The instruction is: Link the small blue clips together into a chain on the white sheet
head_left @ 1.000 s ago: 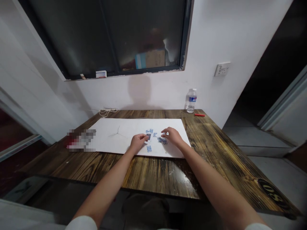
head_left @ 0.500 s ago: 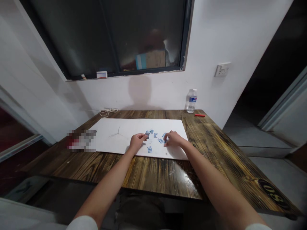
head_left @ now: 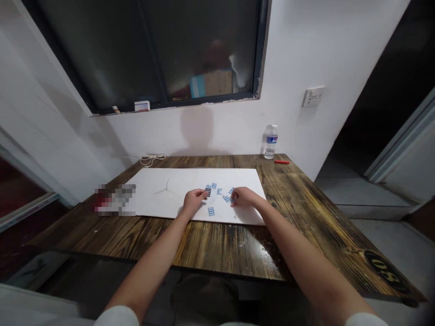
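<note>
Several small blue clips (head_left: 217, 192) lie scattered on a large white sheet (head_left: 163, 199) spread over the wooden table (head_left: 210, 246). My left hand (head_left: 193, 200) rests on the sheet with its fingers curled, pinching one dark blue clip (head_left: 208, 192) at its fingertips. My right hand (head_left: 245, 197) lies just right of the cluster, fingers curled down onto a blue clip (head_left: 232, 198). One more clip (head_left: 211, 211) sits alone in front of the hands. A thin pencilled mark (head_left: 166, 188) shows on the sheet's left half.
A water bottle (head_left: 271, 141) and a red pen (head_left: 282, 161) stand at the table's back right by the wall. A coiled white cord (head_left: 152, 158) lies at the back left. A blurred red and grey object (head_left: 113, 199) sits at the sheet's left edge.
My right hand has drawn back slightly and curled its fingers down onto a clip at the cluster's right side. My left hand has stayed put on its clip.
</note>
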